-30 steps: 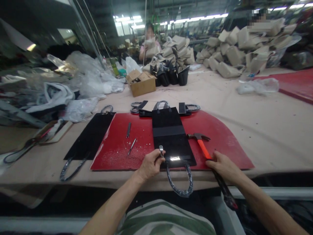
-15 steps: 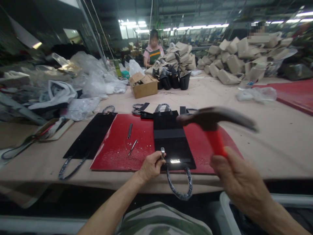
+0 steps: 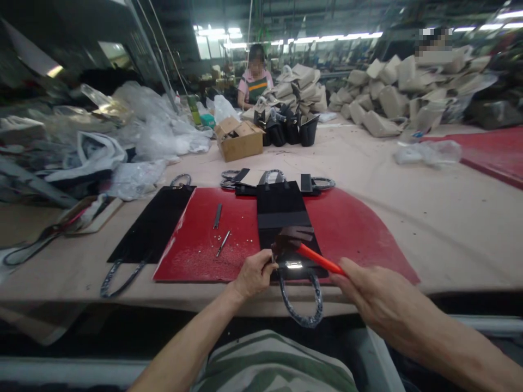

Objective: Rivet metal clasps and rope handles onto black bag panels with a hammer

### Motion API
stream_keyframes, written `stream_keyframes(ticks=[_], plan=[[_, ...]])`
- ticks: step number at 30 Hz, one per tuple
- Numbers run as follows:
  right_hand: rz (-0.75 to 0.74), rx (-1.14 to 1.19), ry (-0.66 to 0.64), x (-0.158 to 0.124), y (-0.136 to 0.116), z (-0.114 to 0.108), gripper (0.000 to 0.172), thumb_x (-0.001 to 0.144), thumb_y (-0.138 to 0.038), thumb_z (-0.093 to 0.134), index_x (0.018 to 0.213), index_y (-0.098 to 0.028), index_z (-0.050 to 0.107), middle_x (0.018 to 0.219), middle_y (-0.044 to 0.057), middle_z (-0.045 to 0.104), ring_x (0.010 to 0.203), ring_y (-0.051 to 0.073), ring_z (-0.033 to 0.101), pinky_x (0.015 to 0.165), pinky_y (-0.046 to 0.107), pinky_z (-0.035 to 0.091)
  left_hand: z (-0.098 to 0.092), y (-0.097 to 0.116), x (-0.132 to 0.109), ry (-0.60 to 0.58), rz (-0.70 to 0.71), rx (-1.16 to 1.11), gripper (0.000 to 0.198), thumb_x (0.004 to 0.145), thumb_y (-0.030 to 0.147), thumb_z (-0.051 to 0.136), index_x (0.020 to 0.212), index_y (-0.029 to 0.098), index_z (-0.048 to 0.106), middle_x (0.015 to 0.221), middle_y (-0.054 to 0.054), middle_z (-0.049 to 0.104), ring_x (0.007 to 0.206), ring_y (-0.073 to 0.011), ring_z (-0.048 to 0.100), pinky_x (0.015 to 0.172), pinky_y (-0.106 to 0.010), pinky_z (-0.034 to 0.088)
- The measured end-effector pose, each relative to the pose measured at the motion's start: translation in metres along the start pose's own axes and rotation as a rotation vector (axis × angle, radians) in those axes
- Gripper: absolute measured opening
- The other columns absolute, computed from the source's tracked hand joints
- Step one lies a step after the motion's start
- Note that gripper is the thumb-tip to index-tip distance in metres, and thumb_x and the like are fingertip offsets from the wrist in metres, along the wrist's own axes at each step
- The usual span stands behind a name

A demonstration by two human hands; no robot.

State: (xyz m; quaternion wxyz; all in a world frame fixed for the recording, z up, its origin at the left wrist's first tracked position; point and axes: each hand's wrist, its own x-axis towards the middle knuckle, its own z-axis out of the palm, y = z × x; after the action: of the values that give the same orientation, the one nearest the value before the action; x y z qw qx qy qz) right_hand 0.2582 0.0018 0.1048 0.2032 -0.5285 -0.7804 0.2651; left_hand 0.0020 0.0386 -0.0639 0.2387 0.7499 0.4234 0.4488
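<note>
My left hand point(image 3: 254, 274) is closed round a small metal punch point(image 3: 272, 255) standing upright on the near end of a black bag panel point(image 3: 284, 220). My right hand point(image 3: 370, 296) grips the orange handle of a hammer point(image 3: 304, 246), whose dark head sits right on top of the punch. The panel lies lengthwise on a red mat point(image 3: 347, 228), with a shiny metal plate point(image 3: 293, 265) near its front edge. A dark braided handle loop point(image 3: 301, 305) hangs from the panel over the table edge.
Two loose metal tools point(image 3: 216, 216) lie on the mat's left part. Another black panel point(image 3: 153, 223) lies left of the mat. A cardboard box point(image 3: 239, 139), black bags point(image 3: 288, 126), beige bag piles point(image 3: 402, 90) and plastic wrap point(image 3: 155, 130) sit farther back; a person point(image 3: 255, 76) works there.
My right hand picked the hammer up from the mat, raised it high, then swung it down onto the punch. My left hand has kept the punch in place.
</note>
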Motion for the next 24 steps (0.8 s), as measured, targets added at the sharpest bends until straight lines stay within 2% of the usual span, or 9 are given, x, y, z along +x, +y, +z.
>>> stream_keyframes(ticks=[4,7,9,11,13,15,18,21,24], plan=[[0.045,0.01,-0.054,0.005,0.027,-0.006,0.042,0.092,-0.06,0.042,0.072,-0.024,0.05,0.058,0.002,0.053,0.05,0.017,0.043,0.051,0.03,0.028,0.0,0.0,0.0,0.009,0.003,-0.01,0.019,0.093,0.019,0.053,0.111,0.018,0.061,0.105,-0.009,0.069,0.096,-0.0209,0.068,0.087,-0.033,0.057],[0.294,0.258,-0.146,0.008,0.062,-0.002,0.052,0.088,-0.07,0.041,0.064,-0.024,0.043,0.053,-0.002,0.042,0.042,0.013,0.035,0.041,0.026,0.026,-0.001,0.001,0.0,0.002,0.0,-0.022,0.02,0.093,0.019,0.053,0.111,0.017,0.061,0.104,-0.009,0.068,0.097,-0.0214,0.067,0.088,-0.034,0.057],[0.478,0.326,-0.127,0.012,0.09,0.009,0.049,0.09,-0.066,0.036,0.067,-0.024,0.043,0.053,-0.003,0.041,0.039,0.013,0.033,0.038,0.026,0.025,-0.002,0.002,0.001,-0.005,0.002,-0.03,0.019,0.093,0.019,0.053,0.11,0.017,0.06,0.104,-0.009,0.068,0.098,-0.0219,0.067,0.089,-0.035,0.057],[0.521,0.078,-0.024,0.018,0.114,0.022,0.037,0.093,-0.05,0.039,0.069,-0.022,0.048,0.057,0.001,0.047,0.045,0.016,0.042,0.043,0.027,0.03,-0.002,0.002,0.002,-0.01,0.0,-0.03,0.019,0.093,0.02,0.053,0.111,0.018,0.06,0.106,-0.01,0.068,0.1,-0.0221,0.067,0.09,-0.035,0.056],[0.412,-0.308,0.102,0.022,0.126,0.033,0.025,0.092,-0.036,0.044,0.079,-0.018,0.056,0.073,0.01,0.057,0.062,0.022,0.054,0.054,0.031,0.038,-0.003,0.002,0.002,-0.017,-0.002,-0.019,0.019,0.094,0.021,0.053,0.113,0.017,0.059,0.108,-0.01,0.067,0.102,-0.022,0.066,0.092,-0.036,0.056],[0.275,-0.578,0.201,0.021,0.124,0.041,0.022,0.093,-0.03,0.048,0.095,-0.013,0.061,0.093,0.016,0.06,0.082,0.028,0.058,0.067,0.035,0.042,-0.003,0.003,0.0,-0.026,0.01,-0.012,0.02,0.096,0.021,0.052,0.114,0.017,0.059,0.11,-0.01,0.067,0.104,-0.0217,0.066,0.092,-0.035,0.055],[0.267,-0.604,0.219,0.017,0.1,0.058,0.023,0.098,-0.029,0.049,0.105,-0.01,0.061,0.099,0.017,0.061,0.093,0.03,0.059,0.079,0.037,0.043,-0.004,0.002,-0.001,-0.03,0.018,-0.027,0.022,0.096,0.019,0.052,0.117,0.017,0.059,0.113,-0.01,0.066,0.107,-0.0209,0.065,0.093,-0.034,0.055],[0.342,-0.487,0.102,0.018,0.074,0.079,0.022,0.098,-0.033,0.055,0.103,-0.012,0.061,0.097,0.013,0.063,0.092,0.028,0.062,0.077,0.034,0.043,-0.005,0.001,-0.002,-0.038,0.036,-0.026,0.022,0.095,0.017,0.052,0.116,0.018,0.059,0.115,-0.011,0.066,0.107,-0.0203,0.065,0.093,-0.034,0.055],[0.425,-0.464,0.105,0.014,0.064,0.09,0.03,0.095,-0.039,0.062,0.108,-0.011,0.061,0.101,0.015,0.063,0.089,0.029,0.064,0.068,0.034,0.043,-0.002,0.01,-0.003,-0.019,0.085,-0.007,0.019,0.094,0.016,0.053,0.112,0.016,0.061,0.114,-0.012,0.068,0.106,-0.0214,0.066,0.093,-0.033,0.055]])
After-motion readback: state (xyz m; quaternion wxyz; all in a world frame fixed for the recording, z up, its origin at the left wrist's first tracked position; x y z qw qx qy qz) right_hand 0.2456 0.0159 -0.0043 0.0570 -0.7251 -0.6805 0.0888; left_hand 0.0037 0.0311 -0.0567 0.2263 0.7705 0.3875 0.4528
